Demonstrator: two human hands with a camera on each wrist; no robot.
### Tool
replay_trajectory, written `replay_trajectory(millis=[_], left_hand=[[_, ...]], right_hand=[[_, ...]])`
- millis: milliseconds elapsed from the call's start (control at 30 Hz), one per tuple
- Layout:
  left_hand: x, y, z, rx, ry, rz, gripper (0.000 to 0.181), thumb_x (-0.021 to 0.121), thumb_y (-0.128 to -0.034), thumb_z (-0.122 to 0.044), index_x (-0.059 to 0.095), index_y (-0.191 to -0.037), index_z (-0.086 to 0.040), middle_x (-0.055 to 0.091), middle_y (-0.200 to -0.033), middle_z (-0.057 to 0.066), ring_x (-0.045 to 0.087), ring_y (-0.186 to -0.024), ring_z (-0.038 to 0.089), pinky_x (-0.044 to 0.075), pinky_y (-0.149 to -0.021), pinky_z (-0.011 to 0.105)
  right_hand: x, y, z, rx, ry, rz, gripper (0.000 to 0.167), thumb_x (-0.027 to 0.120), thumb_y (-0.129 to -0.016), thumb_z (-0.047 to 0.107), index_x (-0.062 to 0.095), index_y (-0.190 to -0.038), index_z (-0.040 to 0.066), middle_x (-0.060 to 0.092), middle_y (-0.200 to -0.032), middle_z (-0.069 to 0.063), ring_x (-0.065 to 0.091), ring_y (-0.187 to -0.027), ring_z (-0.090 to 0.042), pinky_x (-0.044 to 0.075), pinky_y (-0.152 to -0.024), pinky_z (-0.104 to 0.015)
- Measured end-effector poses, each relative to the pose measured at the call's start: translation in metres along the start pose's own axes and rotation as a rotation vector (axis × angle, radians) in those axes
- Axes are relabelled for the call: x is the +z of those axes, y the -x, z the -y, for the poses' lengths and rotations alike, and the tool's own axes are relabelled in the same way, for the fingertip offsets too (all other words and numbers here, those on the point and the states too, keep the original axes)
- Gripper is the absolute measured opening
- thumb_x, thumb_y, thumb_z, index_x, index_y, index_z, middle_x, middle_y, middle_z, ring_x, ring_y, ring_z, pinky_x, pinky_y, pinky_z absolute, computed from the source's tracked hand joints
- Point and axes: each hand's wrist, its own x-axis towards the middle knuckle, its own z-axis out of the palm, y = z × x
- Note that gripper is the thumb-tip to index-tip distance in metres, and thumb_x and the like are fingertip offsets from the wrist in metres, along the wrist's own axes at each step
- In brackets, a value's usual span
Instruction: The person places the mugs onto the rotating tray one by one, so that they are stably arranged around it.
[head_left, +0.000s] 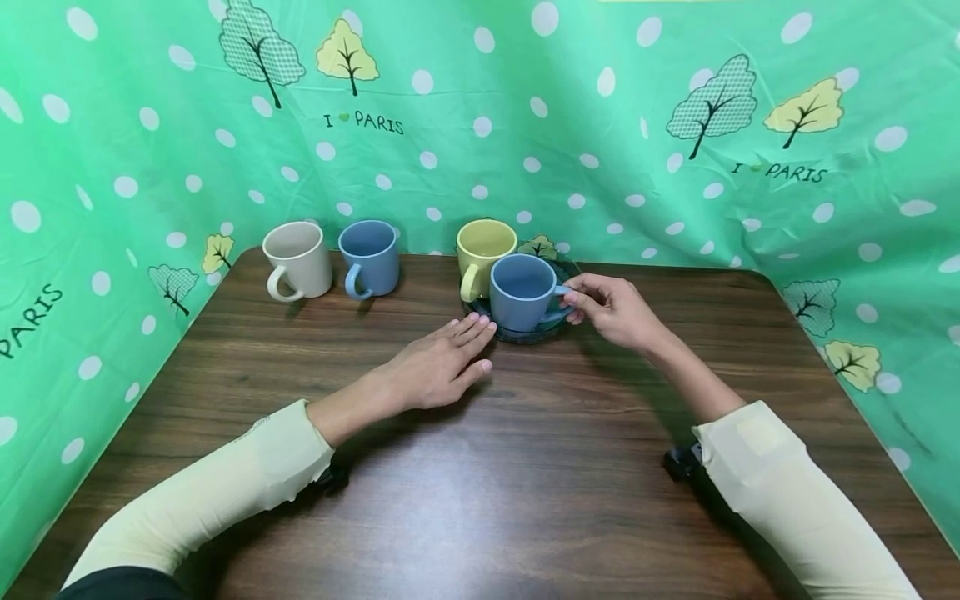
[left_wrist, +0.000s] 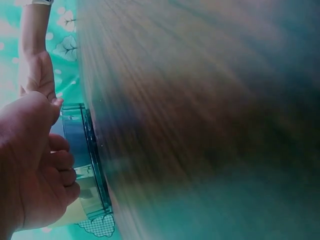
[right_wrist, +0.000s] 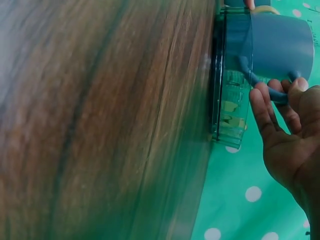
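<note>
Head view: R. hand (head_left: 618, 312) clamped, thumb & fingers, on the handle (head_left: 557, 316) of an opaque blue cylindrical mug (head_left: 517, 304); mug upright, base within the rim of a transparent teal round dish (head_left: 525, 337), nr. centre of table's far edge. L. hand (head_left: 435, 367) grips nothing: fingers straight, tips at dish's front-left rim (touching or just beside, can't tell). An opaque yellow cylindrical mug (head_left: 474, 260) stands in same dish, behind & left of the blue. Farther left, on the dark-brown wood-grain table (head_left: 562, 467): a second blue mug (head_left: 375, 258) & an off-white mug (head_left: 307, 267), both upright, apart. Backdrop: green white-dotted cloth (head_left: 480, 158) w/ printed trees.

Left wrist view: L. hand in foreground, beside dish's clear wall; blue & yellow show thru it. R. hand beyond; its hold is hidden.

Right wrist view: R. hand pinches the handle; mug's lower part seen thru dish wall. Base on dish floor or not: can't tell.
</note>
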Motion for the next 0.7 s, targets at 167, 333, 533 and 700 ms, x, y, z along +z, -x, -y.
replay_trajectory(millis=[167, 333, 533, 700], left_hand=[[-0.0032, -0.0007, 0.0019, 0.027, -0.001, 0.000, 0.065, 0.041, -0.1236, -0.037, 0.033, -0.175, 0.002, 0.030, -0.184, 0.023, 0.026, -0.175, 0.037, 0.023, -0.146, 0.053], [-0.0055, -0.0007, 0.0041, 0.028, -0.004, 0.013, 0.065, 0.040, -0.1236, -0.038, 0.033, -0.175, 0.001, 0.030, -0.185, 0.020, 0.025, -0.176, 0.036, 0.022, -0.146, 0.052], [-0.0061, 0.0000, 0.0051, 0.022, 0.001, 0.012, 0.066, 0.040, -0.1236, -0.040, 0.032, -0.176, -0.001, 0.029, -0.185, 0.019, 0.024, -0.176, 0.034, 0.021, -0.146, 0.050], [-0.0056, 0.0005, 0.0048, 0.012, 0.014, 0.008, 0.066, 0.041, -0.1235, -0.041, 0.032, -0.176, -0.002, 0.029, -0.185, 0.017, 0.024, -0.176, 0.033, 0.020, -0.147, 0.049]], right_hand=[[0.0027, -0.0014, -0.0010, -0.010, 0.015, -0.007, 0.020, 0.066, -0.115, 0.013, 0.079, -0.124, 0.001, 0.080, -0.105, -0.023, 0.078, -0.084, -0.015, 0.069, -0.079, -0.033], [0.0035, -0.0013, -0.0005, -0.013, 0.015, -0.007, 0.020, 0.066, -0.115, 0.012, 0.079, -0.124, 0.000, 0.080, -0.105, -0.023, 0.078, -0.084, -0.016, 0.069, -0.078, -0.032], [0.0035, -0.0011, 0.0012, 0.003, -0.001, 0.010, 0.021, 0.066, -0.115, 0.013, 0.078, -0.126, 0.000, 0.080, -0.107, -0.023, 0.077, -0.085, -0.013, 0.070, -0.080, -0.033], [0.0007, 0.0005, 0.0006, 0.022, -0.031, 0.035, 0.022, 0.065, -0.116, 0.013, 0.077, -0.128, -0.001, 0.079, -0.110, -0.026, 0.078, -0.087, -0.013, 0.071, -0.082, -0.034]])
